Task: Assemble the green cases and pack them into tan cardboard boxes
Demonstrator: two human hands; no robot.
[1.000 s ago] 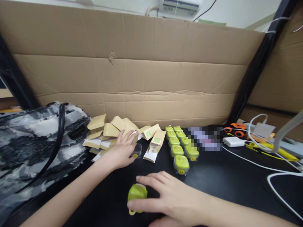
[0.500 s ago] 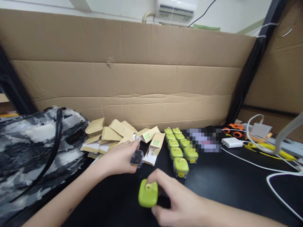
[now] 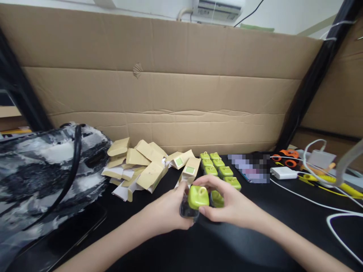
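My left hand is closed around a small clear, dark-looking container. Between the fingers of my right hand is a green square lid with a small yellowish loop on top. The lid sits over the upper right part of the container; whether the two touch I cannot tell. Just beyond stand several closed containers with matching green lids in two rows, one of them partly hidden behind my right fingers.
Opened cardboard boxes lie heaped at the back left, beside a black-and-white patterned bag. A phone, a white charger, an orange toy-like object and white cables are at the right. Cardboard walls the back.
My right hand has lifted the green lid away from me and to the right, onto the container. My left hand has brought the container right and nearer, away from the boxes. The view shifted slightly.
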